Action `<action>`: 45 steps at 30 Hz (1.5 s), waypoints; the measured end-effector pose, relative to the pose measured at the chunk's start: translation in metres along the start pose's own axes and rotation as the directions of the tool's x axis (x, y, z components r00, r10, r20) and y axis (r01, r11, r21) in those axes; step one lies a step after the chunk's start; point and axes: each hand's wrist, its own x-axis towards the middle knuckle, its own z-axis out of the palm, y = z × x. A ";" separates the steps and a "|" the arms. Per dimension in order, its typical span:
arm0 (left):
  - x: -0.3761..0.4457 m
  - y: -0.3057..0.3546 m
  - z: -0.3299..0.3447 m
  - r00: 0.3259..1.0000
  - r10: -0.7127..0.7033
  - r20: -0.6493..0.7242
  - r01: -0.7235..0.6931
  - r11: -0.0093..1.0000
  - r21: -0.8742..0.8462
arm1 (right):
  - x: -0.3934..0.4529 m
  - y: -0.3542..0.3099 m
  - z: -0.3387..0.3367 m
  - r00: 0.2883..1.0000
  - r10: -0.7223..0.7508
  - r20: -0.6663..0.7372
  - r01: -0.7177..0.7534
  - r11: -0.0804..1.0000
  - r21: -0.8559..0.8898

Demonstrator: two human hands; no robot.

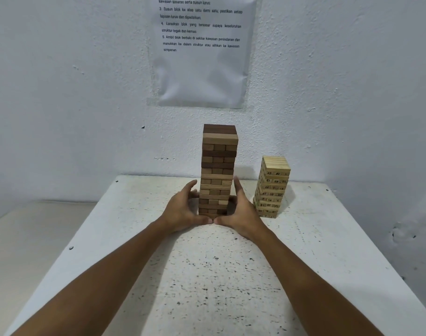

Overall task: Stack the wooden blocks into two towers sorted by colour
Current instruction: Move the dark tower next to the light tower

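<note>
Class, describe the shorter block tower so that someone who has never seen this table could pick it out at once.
Start at the white speckled table against the white wall. Two block towers stand near its far edge; the shorter tower is on the right, apart from both hands. Unlike the taller brown tower that the hands flank, it is pale yellow, with black numbers printed on its blocks.

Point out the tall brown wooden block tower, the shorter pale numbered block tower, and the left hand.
tall brown wooden block tower [219, 166], head view, front face mid-height
shorter pale numbered block tower [272, 187], head view, numbered front face
left hand [182, 209], head view, back of hand
</note>
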 end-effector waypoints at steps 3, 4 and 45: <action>0.000 0.001 0.000 1.000 0.009 -0.004 -0.009 1.000 -0.007 | 0.000 -0.001 0.000 1.000 -0.012 -0.001 0.012 1.000 -0.015; 0.000 0.001 0.000 1.000 0.011 -0.005 -0.012 1.000 -0.008 | 0.000 -0.001 0.000 1.000 -0.012 -0.001 0.012 1.000 -0.015; 0.007 0.003 -0.002 1.000 -0.021 -0.013 0.021 1.000 0.013 | 0.017 0.009 0.006 1.000 0.013 -0.022 -0.015 0.996 -0.084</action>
